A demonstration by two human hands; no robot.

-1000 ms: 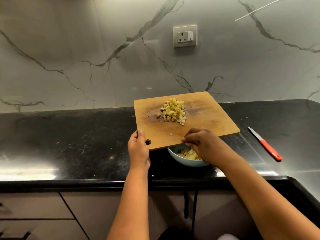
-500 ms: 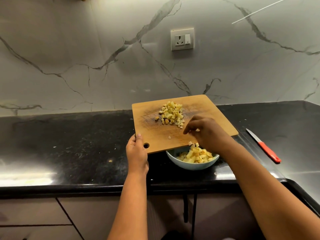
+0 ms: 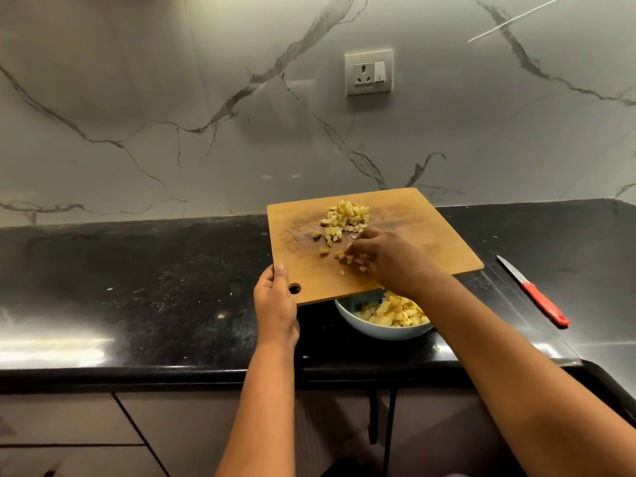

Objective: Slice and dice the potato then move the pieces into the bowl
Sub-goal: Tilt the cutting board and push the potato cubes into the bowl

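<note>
A wooden cutting board (image 3: 430, 235) is held tilted above the black counter, its near edge over a pale bowl (image 3: 351, 318). My left hand (image 3: 275, 304) grips the board's near left corner beside its hanging hole. A pile of diced potato (image 3: 346, 220) lies on the far middle of the board. My right hand (image 3: 385, 258) lies on the board just below the pile, fingers curved over a few loose pieces and touching them. More diced potato (image 3: 392, 313) fills the bowl, which the board and my right wrist partly hide.
A knife with a red handle (image 3: 540, 299) lies on the counter to the right. The counter's front edge (image 3: 172, 370) runs below the bowl, with cabinet fronts under it. A marble wall with a socket (image 3: 368, 72) stands behind.
My right hand has moved from over the bowl back up the board to the potato pile and drags a few pieces down. The board stays held by my left hand.
</note>
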